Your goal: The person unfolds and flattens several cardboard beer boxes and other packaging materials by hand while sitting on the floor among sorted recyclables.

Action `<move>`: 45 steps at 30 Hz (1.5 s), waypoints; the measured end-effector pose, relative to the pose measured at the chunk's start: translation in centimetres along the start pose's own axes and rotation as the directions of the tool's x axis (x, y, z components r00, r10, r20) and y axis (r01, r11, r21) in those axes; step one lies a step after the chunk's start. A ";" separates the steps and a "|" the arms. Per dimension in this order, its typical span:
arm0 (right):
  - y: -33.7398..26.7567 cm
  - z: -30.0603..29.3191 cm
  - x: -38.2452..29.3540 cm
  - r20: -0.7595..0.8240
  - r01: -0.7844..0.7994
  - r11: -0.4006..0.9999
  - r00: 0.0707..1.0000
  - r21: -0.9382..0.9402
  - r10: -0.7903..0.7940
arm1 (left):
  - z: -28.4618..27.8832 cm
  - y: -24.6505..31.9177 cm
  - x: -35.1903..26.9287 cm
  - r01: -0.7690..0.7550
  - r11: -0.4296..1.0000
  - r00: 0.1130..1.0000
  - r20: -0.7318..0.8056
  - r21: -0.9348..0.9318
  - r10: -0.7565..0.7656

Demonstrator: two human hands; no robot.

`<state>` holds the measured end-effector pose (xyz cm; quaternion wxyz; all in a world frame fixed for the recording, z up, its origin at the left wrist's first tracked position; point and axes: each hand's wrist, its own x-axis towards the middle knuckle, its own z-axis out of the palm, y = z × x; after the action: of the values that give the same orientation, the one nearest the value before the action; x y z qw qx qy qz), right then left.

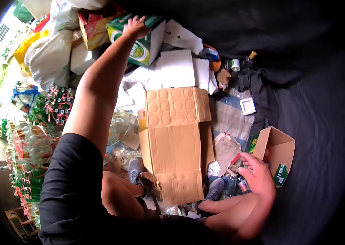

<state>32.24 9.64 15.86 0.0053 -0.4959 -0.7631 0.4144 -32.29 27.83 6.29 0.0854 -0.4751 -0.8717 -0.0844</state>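
At the top of the view, my left hand (137,27) has its fingers over the upper side of a green printed cardboard carton (139,50). That carton sits tilted among piled rubbish. A flattened brown cardboard box (174,144) lies before me between my feet, with round bottle dents pressed into its far flap. My right hand (256,174) is low on the right, thumb and fingers apart. By its fingertips is a small red object (235,158); whether the hand holds it is unclear. Just right of that hand stands an open carton (278,150), brown inside.
White foam sheets (177,69) lie beyond the flattened box. Bundled plastic bottles (35,141) and a filled white sack (51,58) line the left. Dark fabric (310,107) spreads on the right. A white tray (247,106) and a glass bottle (249,61) lie near it.
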 end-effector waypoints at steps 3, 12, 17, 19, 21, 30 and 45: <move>0.3 0.4 1.0 0.019 -0.042 0.999 0.999 -0.018 0.042 | 2.5 1.0 -0.9 -0.025 0.998 0.989 0.149 0.057 0.016; -0.5 1.0 3.5 0.057 0.072 0.984 0.996 -0.160 -0.063 | 4.8 5.4 -12.6 -0.245 0.957 0.946 -0.180 0.156 0.272; 0.0 1.2 3.2 0.030 0.031 0.987 0.999 -0.159 -0.027 | -0.7 7.4 -19.1 -0.548 0.836 0.800 -0.286 0.008 0.527; -0.3 1.1 2.5 0.038 0.019 0.989 0.999 -0.144 -0.013 | -4.1 5.7 -18.3 -0.392 0.920 0.744 -0.593 -0.013 0.308; -0.2 1.1 2.4 0.052 0.037 0.991 0.998 -0.131 -0.030 | -4.5 3.4 -17.5 -0.156 0.978 0.755 -0.655 -0.140 0.027; -0.4 1.6 -0.8 0.049 0.134 0.980 0.991 -0.150 -0.128 | 1.4 -0.8 -17.8 0.498 0.274 0.696 0.190 -0.823 -0.693; 1.2 1.4 -0.9 0.116 0.144 0.985 0.984 -0.100 -0.132 | -5.8 8.9 -19.1 0.274 0.551 0.866 -0.046 -0.788 -0.497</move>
<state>33.07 8.27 14.56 -0.0344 -0.4181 -0.8160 0.3977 -14.23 15.73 8.18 -0.0272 -0.2451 -0.8175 -0.5205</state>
